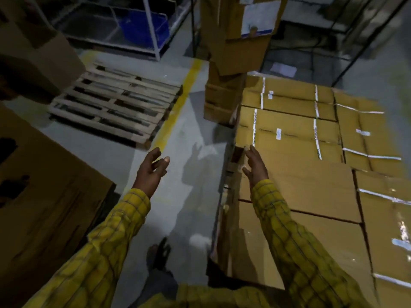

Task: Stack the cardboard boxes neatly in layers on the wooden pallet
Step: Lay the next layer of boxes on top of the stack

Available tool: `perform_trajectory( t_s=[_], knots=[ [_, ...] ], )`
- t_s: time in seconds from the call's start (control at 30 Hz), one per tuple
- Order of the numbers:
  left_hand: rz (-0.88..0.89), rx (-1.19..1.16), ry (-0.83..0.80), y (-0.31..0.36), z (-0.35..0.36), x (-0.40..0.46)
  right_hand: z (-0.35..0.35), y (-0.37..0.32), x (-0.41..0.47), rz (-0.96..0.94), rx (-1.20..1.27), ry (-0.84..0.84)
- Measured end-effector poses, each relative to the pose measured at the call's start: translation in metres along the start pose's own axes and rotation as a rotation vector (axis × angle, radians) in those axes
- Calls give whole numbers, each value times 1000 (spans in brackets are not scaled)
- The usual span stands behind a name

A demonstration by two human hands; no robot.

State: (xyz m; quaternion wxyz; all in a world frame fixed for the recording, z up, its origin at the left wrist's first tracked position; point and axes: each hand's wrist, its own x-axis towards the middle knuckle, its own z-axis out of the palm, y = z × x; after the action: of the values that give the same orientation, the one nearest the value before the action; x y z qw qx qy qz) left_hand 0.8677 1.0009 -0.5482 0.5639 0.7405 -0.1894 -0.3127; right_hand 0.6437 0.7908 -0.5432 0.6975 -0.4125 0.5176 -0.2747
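Observation:
A bare wooden pallet [115, 105] lies on the grey floor at the upper left, nothing on it. On the right stands a big block of taped cardboard boxes [295, 138], seen from above. My left hand [152, 171] hovers over the floor between pallet and boxes, fingers spread, holding nothing. My right hand [254, 166] reaches along the left edge of the box block, fingers apart, touching or just off the top corner of a box; no grip shows. Both arms wear yellow checked sleeves.
A yellow floor line [178, 107] runs beside the pallet. A tall leaning stack of cartons [229, 70] stands behind the block. Large dark cartons [44, 196] crowd the left. A metal rack with a blue bin [144, 27] is at the back.

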Motion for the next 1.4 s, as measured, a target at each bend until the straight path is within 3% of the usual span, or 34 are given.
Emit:
perform_trajectory(
  t_s=[0.13,0.27,0.53,1.1,1.3,1.4],
  knots=[
    [42,5,-123,23,-31,71,63,-7,11,8,143,116],
    [63,-20,-247,49,-48,123,115,-16,20,12,295,129],
    [23,-98,-358,76,-29,223,156,-48,84,-35,345,235],
    [112,-76,-423,193,144,477,170,-226,345,-165,259,225],
    [220,-41,-477,233,193,564,174,-291,426,-191,278,246],
    [364,-18,-455,250,219,613,174,-318,471,-226,269,285]
  ],
)
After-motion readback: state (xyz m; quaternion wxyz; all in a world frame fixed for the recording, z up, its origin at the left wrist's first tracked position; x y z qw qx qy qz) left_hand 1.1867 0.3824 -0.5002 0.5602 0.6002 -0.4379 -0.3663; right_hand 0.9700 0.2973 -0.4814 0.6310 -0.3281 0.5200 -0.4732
